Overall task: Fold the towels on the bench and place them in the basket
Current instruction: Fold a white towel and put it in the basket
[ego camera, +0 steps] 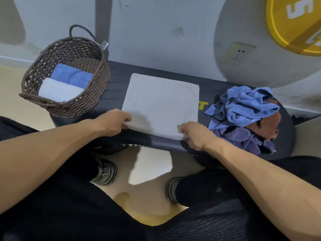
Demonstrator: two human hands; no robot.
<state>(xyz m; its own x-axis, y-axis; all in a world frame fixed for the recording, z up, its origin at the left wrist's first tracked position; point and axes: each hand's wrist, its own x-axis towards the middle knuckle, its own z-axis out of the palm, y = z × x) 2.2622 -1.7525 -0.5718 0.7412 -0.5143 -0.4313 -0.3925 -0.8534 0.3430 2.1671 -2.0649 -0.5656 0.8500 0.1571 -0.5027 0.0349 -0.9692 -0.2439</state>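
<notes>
a white towel lies spread flat on the dark padded surface, directly ahead of the person, its long axis running left to right. the left hand pinches the near left corner and the right hand pinches the near right corner, so both hold the near edge and the far edge lies straight away from them; the likely next fold goes forward. to the left stands a woven basket holding a folded blue towel and a folded white towel. a crumpled pile of towels sits right. a yellow letter "t" shows on the surface; white "us" marks a yellow disc.
</notes>
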